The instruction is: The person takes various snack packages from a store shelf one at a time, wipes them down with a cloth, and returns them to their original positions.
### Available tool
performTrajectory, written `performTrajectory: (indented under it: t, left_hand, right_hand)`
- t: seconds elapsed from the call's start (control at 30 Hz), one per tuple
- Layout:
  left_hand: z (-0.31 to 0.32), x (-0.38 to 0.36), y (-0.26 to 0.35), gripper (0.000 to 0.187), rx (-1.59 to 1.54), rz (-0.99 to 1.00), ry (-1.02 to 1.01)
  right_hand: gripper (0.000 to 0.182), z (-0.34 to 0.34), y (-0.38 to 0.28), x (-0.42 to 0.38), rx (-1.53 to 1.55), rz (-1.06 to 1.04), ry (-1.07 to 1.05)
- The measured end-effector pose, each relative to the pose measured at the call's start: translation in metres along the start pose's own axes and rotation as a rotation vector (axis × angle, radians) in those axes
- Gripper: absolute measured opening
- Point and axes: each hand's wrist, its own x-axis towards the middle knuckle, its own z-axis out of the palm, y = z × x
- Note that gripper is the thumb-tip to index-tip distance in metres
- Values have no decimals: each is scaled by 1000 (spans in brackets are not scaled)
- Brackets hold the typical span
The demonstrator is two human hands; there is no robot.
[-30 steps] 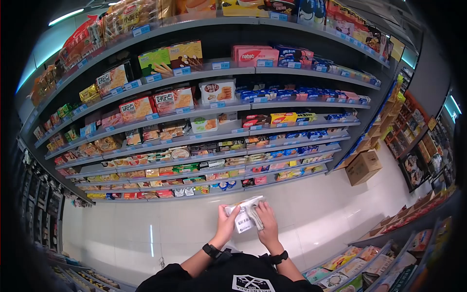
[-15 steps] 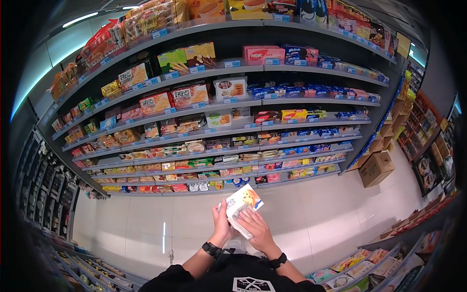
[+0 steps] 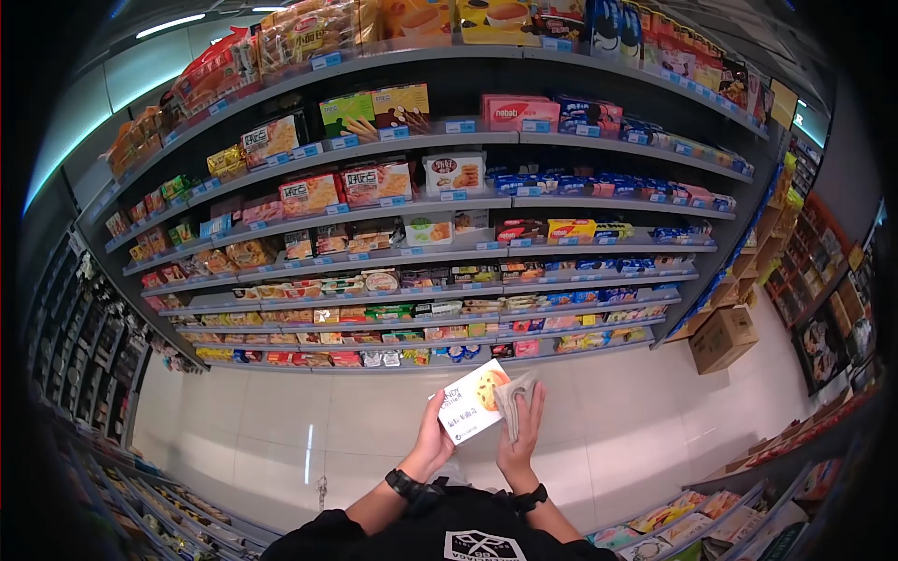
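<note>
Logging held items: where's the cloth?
Head view, low and slightly right of centre: the cloth is in the right hand, overlapping the right end of the white box held in the left hand.

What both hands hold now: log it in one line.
left hand: holds white box | right hand: holds grey cloth at box's edge | ahead: stocked shelves

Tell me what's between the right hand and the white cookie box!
In the head view, a greyish cloth lies between the right hand and the white cookie box.
</note>
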Motion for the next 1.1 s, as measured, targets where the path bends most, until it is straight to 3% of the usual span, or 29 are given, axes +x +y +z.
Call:
performTrajectory:
  t: [0.2,0.37,0.43,0.5,0.6,0.77,0.83,0.87,0.93,0.97,1.03,1.1]
  left_hand:
    - [8,2,0,59,-258,-223,-211]
    - [8,1,3,61,-336,-332,-288]
    - [8,1,5,61,-341,-351,-274]
    - [6,3,4,61,-332,-364,-284]
    - [17,-1,5,59,-355,-337,-242]
    - [12,1,8,56,-406,-282,-352]
    - [13,-2,10,55,-378,-275,-316]
    - [11,-3,10,55,-254,-204,-241]
    - [9,-4,13,56,-30,-108,-170]
    - [7,-4,13,56,-30,-113,-163]
    - [14,-6,16,59,224,86,-184]
    - [18,-8,19,64,252,77,-122]
  right_hand:
    - [47,2,3,-10,-195,-339,-41]
    - [36,1,-10,-17,-382,-693,-326]
    - [36,-3,-14,-16,-424,-695,-364]
    - [34,-11,-14,-4,-477,-845,-340]
    - [28,-23,-13,17,-478,-837,-279]
    - [30,-39,-9,44,-403,-548,-148]
    - [36,-42,-17,56,-274,-336,-23]
    - [36,-41,-15,54,-274,-327,-24]
    - [38,-37,-12,51,198,137,88]
    - [38,-38,-11,50,197,146,86]
    - [38,-44,-13,56,445,494,62]
    - [38,-43,-8,58,473,487,-1]
